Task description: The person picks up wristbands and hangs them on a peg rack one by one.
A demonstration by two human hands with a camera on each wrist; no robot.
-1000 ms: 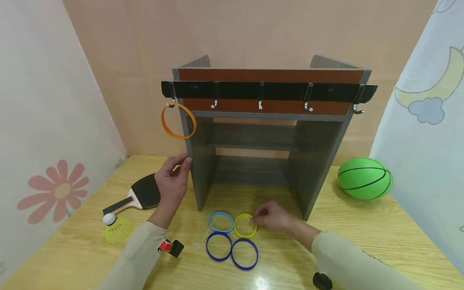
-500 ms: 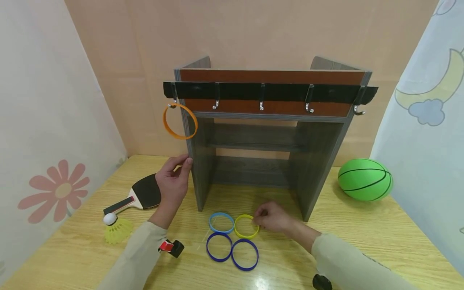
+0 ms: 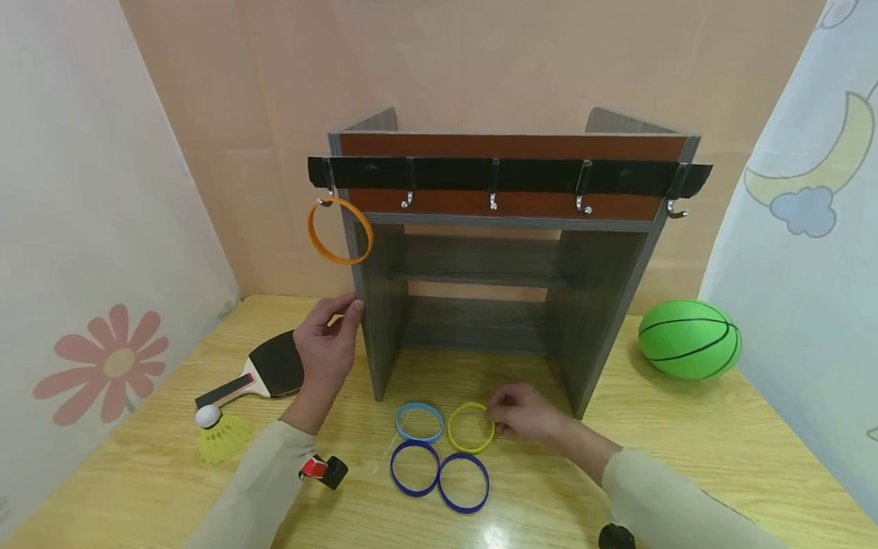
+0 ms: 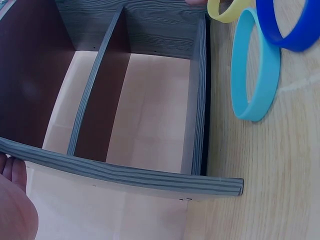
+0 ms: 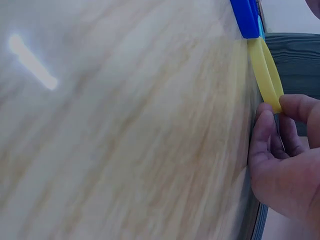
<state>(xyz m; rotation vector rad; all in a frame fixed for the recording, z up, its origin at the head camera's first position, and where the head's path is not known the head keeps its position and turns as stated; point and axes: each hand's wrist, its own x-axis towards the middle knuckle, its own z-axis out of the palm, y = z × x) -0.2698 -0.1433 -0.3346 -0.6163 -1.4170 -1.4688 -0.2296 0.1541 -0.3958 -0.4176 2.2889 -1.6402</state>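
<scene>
Currently, a yellow wristband [image 5: 265, 77] is sitting before the shelf unit [image 3: 480, 258], the right hand [image 3: 528, 415] pinching its right edge; a light-blue wristband [image 4: 270, 75] is lying just left, two dark-blue wristbands [image 4: 300, 41] nearer, while the left hand [image 3: 325, 343] is gripping the unit's left panel [image 3: 384, 320].

Yellow band [image 5: 265, 75] in the right hand [image 3: 524, 412]: smooth, matt, rubbery to my eye. Table [image 3: 542, 488] below that hand: wood-grained, glossy, smooth. Shelf unit [image 3: 483, 259] beside the left hand [image 3: 328, 343]: grey wood grain. Hooks [image 3: 493, 204] above both hands: shiny metal. Sleeves [image 3: 254, 488] behind them: matt cloth.
</scene>
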